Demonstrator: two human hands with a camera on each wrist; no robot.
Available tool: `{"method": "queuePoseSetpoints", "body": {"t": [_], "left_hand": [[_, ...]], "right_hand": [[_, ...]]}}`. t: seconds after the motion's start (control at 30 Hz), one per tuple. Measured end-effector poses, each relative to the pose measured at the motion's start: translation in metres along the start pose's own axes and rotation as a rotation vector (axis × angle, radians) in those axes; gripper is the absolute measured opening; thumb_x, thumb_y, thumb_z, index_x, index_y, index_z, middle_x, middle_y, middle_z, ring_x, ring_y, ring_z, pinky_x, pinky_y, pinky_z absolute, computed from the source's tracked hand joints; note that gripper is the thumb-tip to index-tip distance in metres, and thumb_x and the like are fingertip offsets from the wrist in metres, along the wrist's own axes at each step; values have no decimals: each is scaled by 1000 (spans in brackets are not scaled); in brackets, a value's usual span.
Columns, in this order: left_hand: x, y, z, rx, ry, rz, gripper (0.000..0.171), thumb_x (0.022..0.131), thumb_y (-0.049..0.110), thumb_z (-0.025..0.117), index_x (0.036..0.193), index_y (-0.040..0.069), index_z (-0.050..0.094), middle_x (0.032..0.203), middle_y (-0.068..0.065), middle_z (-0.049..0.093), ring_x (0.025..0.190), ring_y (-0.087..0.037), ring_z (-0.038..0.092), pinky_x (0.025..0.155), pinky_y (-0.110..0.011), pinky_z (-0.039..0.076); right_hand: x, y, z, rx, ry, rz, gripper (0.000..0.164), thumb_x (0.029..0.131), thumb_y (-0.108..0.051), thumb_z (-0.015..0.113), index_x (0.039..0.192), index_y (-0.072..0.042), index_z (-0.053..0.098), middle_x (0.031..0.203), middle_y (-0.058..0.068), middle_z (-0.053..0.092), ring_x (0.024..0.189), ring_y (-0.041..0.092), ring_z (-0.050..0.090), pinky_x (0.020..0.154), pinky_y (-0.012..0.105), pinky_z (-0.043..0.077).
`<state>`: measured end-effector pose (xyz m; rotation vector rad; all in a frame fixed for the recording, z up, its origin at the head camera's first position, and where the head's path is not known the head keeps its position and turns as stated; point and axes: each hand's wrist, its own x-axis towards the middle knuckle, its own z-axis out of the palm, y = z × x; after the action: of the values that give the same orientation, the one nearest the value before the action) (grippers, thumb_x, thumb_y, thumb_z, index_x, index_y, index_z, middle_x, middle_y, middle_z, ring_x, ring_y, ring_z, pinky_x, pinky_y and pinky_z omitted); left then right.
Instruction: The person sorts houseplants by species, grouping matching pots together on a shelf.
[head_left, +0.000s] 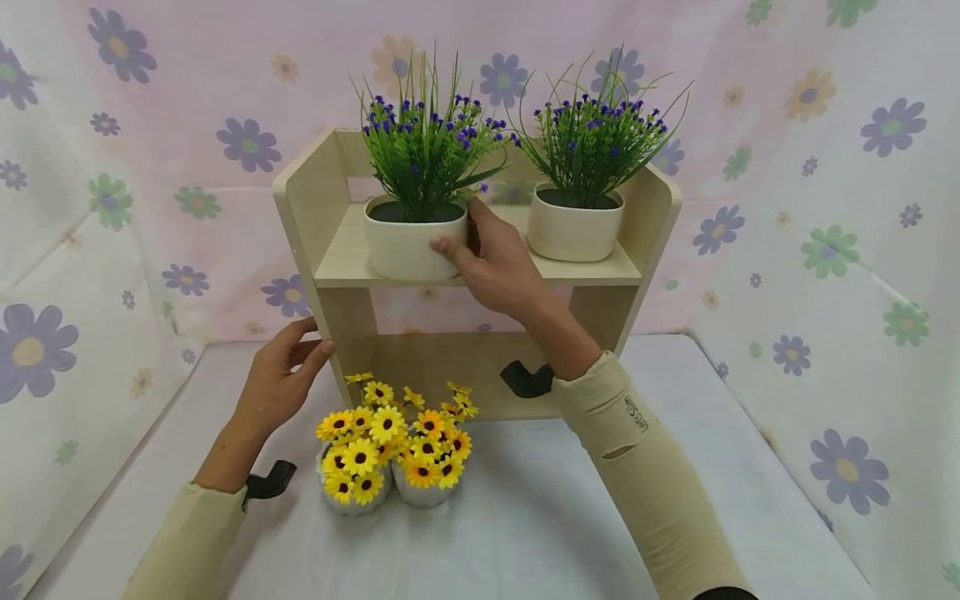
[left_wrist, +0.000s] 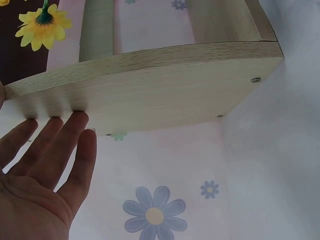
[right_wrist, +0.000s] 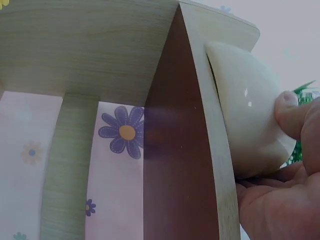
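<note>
My right hand (head_left: 498, 262) grips the right end of a cream oval flowerpot (head_left: 408, 248), its thumb on the front wall and its fingers round the back side. Green grass and small purple flowers fill this pot, which sits at the left on the upper board of a light wooden shelf (head_left: 303, 212). In the right wrist view the pot's base (right_wrist: 245, 105) lies against the board's edge, slightly tilted to it. With fingers extended, my left hand (head_left: 277, 383) touches the shelf's left side panel. Its fingertips (left_wrist: 79, 120) rest on the wood in the left wrist view.
A matching potted plant (head_left: 576, 225) stands at the right of the upper board. Two pots of yellow flowers (head_left: 360, 458) stand on the white table (head_left: 540, 517), before the shelf's lower left. Flower-print cloth (head_left: 847, 250) surrounds the table at the back and sides.
</note>
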<state>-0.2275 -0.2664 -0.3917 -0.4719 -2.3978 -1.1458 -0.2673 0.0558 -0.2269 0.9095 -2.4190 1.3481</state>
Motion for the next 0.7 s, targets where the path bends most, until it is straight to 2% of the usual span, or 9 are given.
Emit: {"method": "queuePoseSetpoints", "body": {"t": [0.07,0.17,0.4,0.57,0.7], "left_hand": [[0,0,0,2,1,1,50,110,20,62,157,13,50,151,-14,59,125,-41,68,94,-3,44],[0,1,0,4,2,5,50,109,19,62,157,12,50,151,-14,59,124,-41,68,94,-4,44],[1,3,0,2,3,12,49,109,18,62,156,11,51,150,-15,60,124,-42,68,94,-4,44],[1,3,0,7,4,2,50,110,20,61,157,11,50,150,-15,59,125,-42,68,94,-4,44],[0,3,1,7,0,-5,51,110,20,61,159,13,48,151,-16,59,125,-43,67,94,-3,43]], "right_hand": [[4,-2,3,-3,5,19,57,109,-28,61,157,-4,39,135,14,63,124,22,63,102,37,51],[11,-4,7,-33,12,51,66,109,-29,61,163,-5,32,143,15,60,134,24,60,110,39,49],[30,-8,14,-117,16,101,70,108,-32,63,163,-1,32,136,18,62,127,28,63,103,41,51],[43,-9,18,-75,-21,144,73,109,-33,61,166,-5,26,160,14,48,147,23,49,117,36,44],[47,-8,22,-22,-34,170,75,109,-32,61,168,-7,22,167,12,40,154,21,40,123,35,38]]}}
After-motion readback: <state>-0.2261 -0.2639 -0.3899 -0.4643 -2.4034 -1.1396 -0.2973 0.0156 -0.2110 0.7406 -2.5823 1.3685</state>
